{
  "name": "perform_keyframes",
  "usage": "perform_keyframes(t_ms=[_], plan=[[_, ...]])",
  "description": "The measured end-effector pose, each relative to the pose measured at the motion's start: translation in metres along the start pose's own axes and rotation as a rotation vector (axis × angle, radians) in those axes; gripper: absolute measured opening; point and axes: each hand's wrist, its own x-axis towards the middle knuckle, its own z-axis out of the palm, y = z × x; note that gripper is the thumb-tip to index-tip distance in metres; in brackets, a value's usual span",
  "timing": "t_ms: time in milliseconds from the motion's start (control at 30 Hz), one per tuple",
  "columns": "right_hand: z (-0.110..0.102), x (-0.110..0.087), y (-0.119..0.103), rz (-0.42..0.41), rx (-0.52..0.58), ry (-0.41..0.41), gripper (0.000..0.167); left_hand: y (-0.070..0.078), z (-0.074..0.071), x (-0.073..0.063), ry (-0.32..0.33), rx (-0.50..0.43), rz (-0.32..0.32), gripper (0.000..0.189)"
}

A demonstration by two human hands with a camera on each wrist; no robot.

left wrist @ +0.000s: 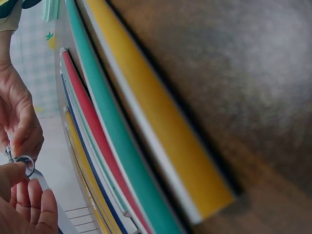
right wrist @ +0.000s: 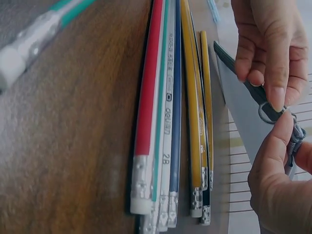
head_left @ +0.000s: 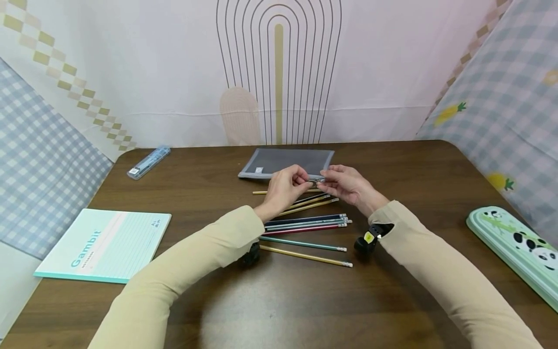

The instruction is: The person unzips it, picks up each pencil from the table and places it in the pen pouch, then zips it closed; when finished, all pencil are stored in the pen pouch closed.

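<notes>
A grey see-through zip pouch (head_left: 292, 161) with a small white label lies near the back of the table. At its front right corner, my left hand (head_left: 284, 190) pinches a metal ring (right wrist: 264, 115) that looks like the zipper pull. Close beside it, my right hand (head_left: 347, 186) holds the end of the pouch's zipper edge between thumb and fingers. The fingertips of both hands nearly meet at the ring. Below the hands lie several pencils: a red pencil (right wrist: 148, 97), a teal pencil (head_left: 305, 243) and a yellow pencil (head_left: 309, 257) among them.
A mint notebook (head_left: 109, 242) lies at the left. Behind it, at the back left, is a blue clear slim case (head_left: 149, 162). A green panda pencil case (head_left: 514, 247) sits along the right edge. Cloth with a printed pattern hangs behind the table.
</notes>
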Motion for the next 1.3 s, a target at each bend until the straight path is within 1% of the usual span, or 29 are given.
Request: perform_keyframes(t_ms=[167,267,400,500,667,800,900,1000,1100,1300], plan=[[0.001,-0.002,0.000,-0.016,-0.003,-0.002,0.016,0.000,0.000,-0.001,-0.002,0.047,0.012,0.009],[0.001,-0.002,0.000,-0.033,-0.020,0.009,0.015,0.001,0.000,-0.001,-0.018,0.068,0.013,0.009],[0.001,-0.002,0.001,-0.049,-0.047,0.024,0.016,0.000,-0.002,0.000,-0.034,0.064,0.012,0.010],[0.000,-0.003,0.001,-0.057,-0.060,0.041,0.017,-0.002,-0.006,0.002,-0.037,0.069,0.004,0.009],[-0.006,-0.004,0.000,-0.076,-0.063,0.069,0.020,-0.012,-0.018,0.005,-0.021,0.113,-0.007,0.009],[-0.014,-0.004,-0.002,-0.080,-0.079,0.082,0.027,-0.023,-0.030,0.006,-0.001,0.143,-0.018,0.009],[-0.020,-0.005,-0.004,-0.085,-0.091,0.090,0.025,-0.028,-0.040,0.006,0.011,0.167,-0.023,0.010],[-0.024,-0.006,-0.007,-0.090,-0.082,0.094,0.020,-0.033,-0.049,0.006,0.025,0.193,-0.032,0.010],[-0.030,-0.007,-0.009,-0.094,-0.077,0.095,0.019,-0.039,-0.058,0.006,0.043,0.208,-0.050,0.010],[-0.039,-0.010,-0.011,-0.093,-0.083,0.112,0.019,-0.052,-0.071,0.004,0.079,0.206,-0.084,0.010]])
